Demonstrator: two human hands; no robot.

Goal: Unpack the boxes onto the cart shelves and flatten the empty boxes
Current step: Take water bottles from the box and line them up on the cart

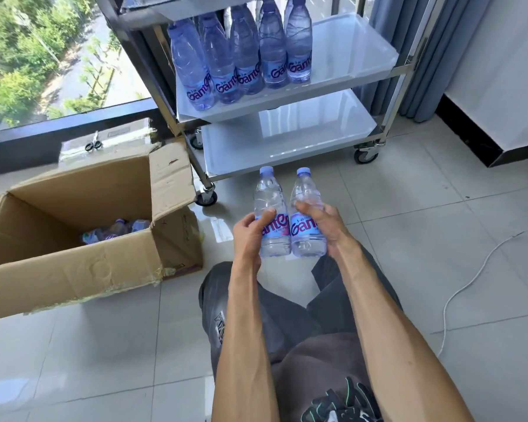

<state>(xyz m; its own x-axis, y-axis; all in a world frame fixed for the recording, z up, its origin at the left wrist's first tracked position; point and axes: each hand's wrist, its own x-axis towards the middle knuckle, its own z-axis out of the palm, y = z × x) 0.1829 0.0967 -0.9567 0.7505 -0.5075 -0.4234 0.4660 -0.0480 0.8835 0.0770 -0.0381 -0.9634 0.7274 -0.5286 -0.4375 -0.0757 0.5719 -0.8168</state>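
Head view: I've got two water bottles up in front of me, one per hand, side by side and touching.
Left hand: curled round the left bottle at the label, thumb across the front.
Right hand: wrapped round the right bottle the same way, fingers over its shoulder.
Bottle axis: both upright, caps pointing away from me toward the cart.
Key relation: middle shelf sits ahead and above the hands; its row of bottles fills the left part, so I reckon the free spot is to the right, closer to my right hand.
Bottom shelf: straight ahead, nearer.
Cardboard box: open on the floor to my left, a few bottles inside, so not ready to flatten yet.
Room: glossy tile floor, window behind the box, scissors on the ledge, white cable trailing on the right.
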